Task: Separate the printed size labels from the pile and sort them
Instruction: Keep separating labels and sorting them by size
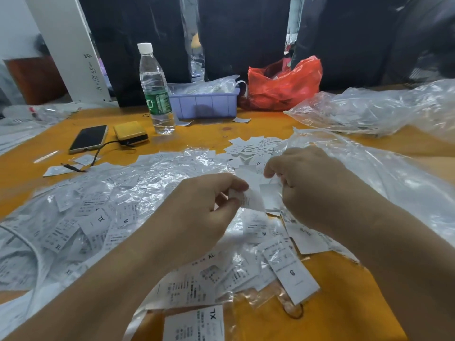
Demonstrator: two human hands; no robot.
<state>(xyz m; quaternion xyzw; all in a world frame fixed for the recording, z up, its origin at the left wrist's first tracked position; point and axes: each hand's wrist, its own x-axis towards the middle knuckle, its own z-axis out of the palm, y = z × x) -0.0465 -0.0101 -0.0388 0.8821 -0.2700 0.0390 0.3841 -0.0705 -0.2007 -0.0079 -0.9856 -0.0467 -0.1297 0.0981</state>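
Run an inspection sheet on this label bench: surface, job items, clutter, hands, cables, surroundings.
Surface: orange table, mostly covered by clear plastic sheeting.
Job's things: loose pile of size labels marked S, M, XL; smaller label heap farther back.
Clutter: water bottle, phone, yellow power bank, purple bin, red bag.
Grippers: left hand pinches a white label; right hand has a grip on label paper beside it.
Cables: black cable by the phone and power bank.
Surroundings: dark bags behind the table, white panel at left.
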